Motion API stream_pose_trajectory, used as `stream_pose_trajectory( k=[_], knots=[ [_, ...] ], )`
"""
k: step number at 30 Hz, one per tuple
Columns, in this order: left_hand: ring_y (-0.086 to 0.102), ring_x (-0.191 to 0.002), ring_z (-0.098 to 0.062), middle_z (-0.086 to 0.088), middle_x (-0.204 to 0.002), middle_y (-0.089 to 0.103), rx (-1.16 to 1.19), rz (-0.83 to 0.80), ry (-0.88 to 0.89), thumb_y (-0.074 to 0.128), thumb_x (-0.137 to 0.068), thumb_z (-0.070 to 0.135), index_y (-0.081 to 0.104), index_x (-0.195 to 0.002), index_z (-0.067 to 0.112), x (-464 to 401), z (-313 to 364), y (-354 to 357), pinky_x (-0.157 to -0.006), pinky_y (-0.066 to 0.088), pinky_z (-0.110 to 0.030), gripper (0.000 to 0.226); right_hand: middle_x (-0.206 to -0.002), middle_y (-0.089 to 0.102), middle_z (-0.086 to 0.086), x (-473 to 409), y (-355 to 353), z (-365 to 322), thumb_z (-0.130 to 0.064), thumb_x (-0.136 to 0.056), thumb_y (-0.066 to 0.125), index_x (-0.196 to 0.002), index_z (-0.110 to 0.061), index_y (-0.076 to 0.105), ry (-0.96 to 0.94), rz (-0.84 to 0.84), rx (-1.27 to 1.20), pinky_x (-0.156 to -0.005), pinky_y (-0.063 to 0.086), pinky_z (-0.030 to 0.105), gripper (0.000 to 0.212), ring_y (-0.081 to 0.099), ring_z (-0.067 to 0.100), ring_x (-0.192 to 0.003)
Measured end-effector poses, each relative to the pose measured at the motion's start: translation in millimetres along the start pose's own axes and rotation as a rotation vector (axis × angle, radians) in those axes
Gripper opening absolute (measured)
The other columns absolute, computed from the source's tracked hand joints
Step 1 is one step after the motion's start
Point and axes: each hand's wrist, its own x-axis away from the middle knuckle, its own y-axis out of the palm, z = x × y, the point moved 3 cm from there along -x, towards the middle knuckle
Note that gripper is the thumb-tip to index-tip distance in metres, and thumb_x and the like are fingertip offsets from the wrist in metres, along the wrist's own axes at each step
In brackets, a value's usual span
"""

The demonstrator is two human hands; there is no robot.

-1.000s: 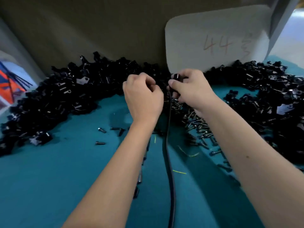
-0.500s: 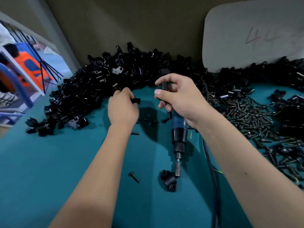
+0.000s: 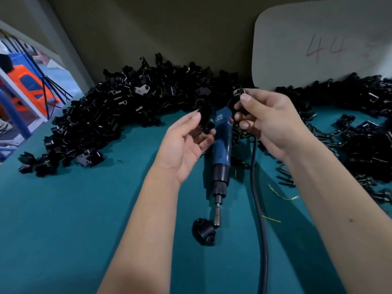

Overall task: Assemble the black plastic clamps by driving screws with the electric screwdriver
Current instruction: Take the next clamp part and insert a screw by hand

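Black plastic clamps [image 3: 118, 115] lay heaped across the upper left of the frame on the teal surface [image 3: 63, 219], with one assembled clamp [image 3: 204, 231] at lower centre beside the electric screwdriver [image 3: 220, 153] tip. Left hand [image 3: 184, 143] held a clamp piece [image 3: 206, 118] in curled fingers. Right hand [image 3: 269, 122] pinched a small dark part [image 3: 239, 93].

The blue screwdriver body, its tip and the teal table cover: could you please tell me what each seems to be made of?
Blue electric screwdriver body: likely moulded plastic, with a smooth, slightly glossy sheen. Grey screwdriver tip: apparently bare metal, dull grey with a faint shine. Teal table cover: probably a matte mat or cloth, uniform and without glare; which one is unclear.
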Motion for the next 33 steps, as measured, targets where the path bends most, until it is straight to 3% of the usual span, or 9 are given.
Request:
stream_pose_trajectory(
  k=[2, 6, 10, 14, 19, 24, 28, 31, 33],
  knots=[
    [0.057, -0.074, -0.019, -0.011, -0.095, 0.064, 0.029, -0.084, -0.052, 0.059, -0.091, 0.024, 0.062, -0.128, 0.0, 0, 0, 2, -0.063, 0.05, -0.022, 0.044, -0.086, 0.059, 0.001, 2, 0, 2, -0.012, -0.106, 0.057, -0.106, -0.012, 0.071, -0.017, -0.013, -0.045, -0.059, 0.05, 0.022, 0.014, 0.063, 0.014, -0.076],
    [0.055, -0.073, -0.016, -0.012, -0.096, 0.065, 0.027, -0.136, -0.089, 0.057, -0.093, 0.026, 0.065, -0.13, -0.002, -1, -4, 2, -0.063, 0.049, -0.02, 0.047, -0.088, 0.063, -0.007, 1, -2, 6, -0.024, -0.107, 0.056, -0.109, -0.019, 0.075, -0.042, 0.027, 0.132, -0.064, 0.046, 0.025, 0.02, 0.057, 0.009, -0.088],
    [0.059, -0.074, -0.016, -0.013, -0.097, 0.07, 0.001, -0.134, -0.082, 0.061, -0.093, 0.021, 0.069, -0.123, 0.001, -2, -7, 3, -0.066, 0.053, -0.02, 0.037, -0.097, 0.062, 0.003, 2, -1, 8, -0.028, -0.109, 0.053, -0.114, -0.008, 0.074, -0.048, 0.019, 0.127, -0.059, 0.041, 0.023, 0.03, 0.054, 0.014, -0.087],
    [0.062, -0.076, -0.013, -0.01, -0.098, 0.074, -0.13, -0.098, -0.006, 0.058, -0.094, -0.006, 0.07, -0.123, 0.008, -4, -10, 4, -0.069, 0.054, -0.018, 0.033, -0.092, 0.06, 0.01, 4, 1, 7, -0.028, -0.11, 0.051, -0.118, 0.014, 0.061, -0.048, -0.03, 0.059, -0.054, 0.034, 0.024, 0.044, 0.05, 0.018, -0.077],
    [0.067, -0.085, -0.013, -0.005, -0.096, 0.076, -0.391, -0.038, 0.215, 0.068, -0.087, -0.016, 0.07, -0.127, 0.019, -5, -8, 3, -0.077, 0.057, -0.025, 0.053, -0.08, 0.069, -0.003, 6, 3, 3, -0.027, -0.109, 0.052, -0.091, -0.016, 0.076, -0.039, -0.075, -0.055, -0.051, 0.038, 0.023, 0.032, 0.056, 0.011, -0.071],
    [0.068, -0.079, -0.013, -0.003, -0.087, 0.076, -0.705, 0.151, 0.453, 0.083, -0.077, -0.007, 0.067, -0.111, 0.019, -6, -3, 0, -0.078, 0.057, -0.029, 0.046, -0.093, 0.069, 0.007, 5, 6, 8, -0.022, -0.109, 0.053, -0.111, -0.002, 0.072, 0.011, -0.071, 0.044, -0.056, 0.047, 0.022, 0.028, 0.059, 0.012, -0.076],
    [0.069, -0.08, -0.008, 0.001, -0.09, 0.076, -0.639, 0.202, 0.556, 0.082, -0.077, -0.008, 0.071, -0.091, 0.015, -8, -5, 5, -0.076, 0.057, -0.023, 0.03, -0.099, 0.066, 0.01, 8, 15, 15, -0.021, -0.11, 0.051, -0.115, -0.016, 0.073, 0.017, -0.106, 0.221, -0.061, 0.052, 0.024, 0.023, 0.059, 0.015, -0.084],
    [0.069, -0.077, -0.008, 0.003, -0.092, 0.077, -0.552, 0.2, 0.525, 0.079, -0.079, -0.01, 0.074, -0.091, 0.015, -8, -13, 13, -0.073, 0.056, -0.022, 0.028, -0.102, 0.066, 0.014, 8, 21, 16, -0.022, -0.109, 0.051, -0.117, -0.017, 0.07, -0.015, -0.076, 0.175, -0.06, 0.052, 0.026, 0.021, 0.061, 0.017, -0.083],
    [0.07, -0.079, -0.009, 0.004, -0.089, 0.078, -0.507, 0.204, 0.513, 0.074, -0.081, -0.012, 0.077, -0.091, 0.019, -8, -16, 17, -0.073, 0.057, -0.022, 0.033, -0.095, 0.067, 0.006, 7, 21, 14, -0.021, -0.108, 0.055, -0.113, -0.022, 0.07, -0.072, -0.033, 0.177, -0.059, 0.053, 0.025, 0.016, 0.061, 0.017, -0.08]
  ],
)
